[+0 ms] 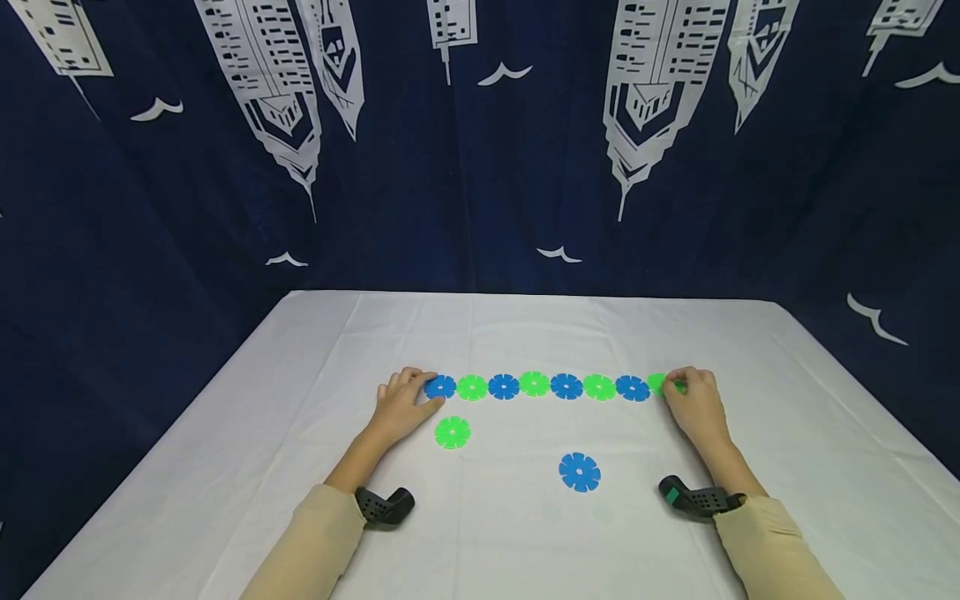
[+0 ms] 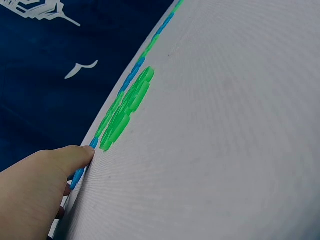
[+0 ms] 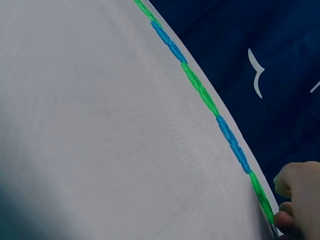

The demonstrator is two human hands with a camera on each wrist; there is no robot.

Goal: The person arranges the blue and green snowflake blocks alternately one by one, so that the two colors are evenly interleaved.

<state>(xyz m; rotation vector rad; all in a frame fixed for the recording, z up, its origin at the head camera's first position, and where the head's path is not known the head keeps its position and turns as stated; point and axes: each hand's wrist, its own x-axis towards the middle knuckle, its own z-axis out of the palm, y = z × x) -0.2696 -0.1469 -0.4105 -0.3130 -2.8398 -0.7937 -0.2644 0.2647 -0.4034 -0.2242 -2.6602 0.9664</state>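
White table (image 1: 225,467), dark printed curtain (image 1: 150,208) behind it. Row of discs (image 1: 535,386), blue and green alternating, runs across mid-table. Left hand (image 1: 399,407) flat, fingers relaxed, touching the blue end disc (image 1: 439,387). Right hand (image 1: 693,404) fingers curled, pinching the green end disc (image 1: 657,383). Loose green disc (image 1: 452,432) just beside left hand; loose blue disc (image 1: 579,472) nearer the person, apart from the row.
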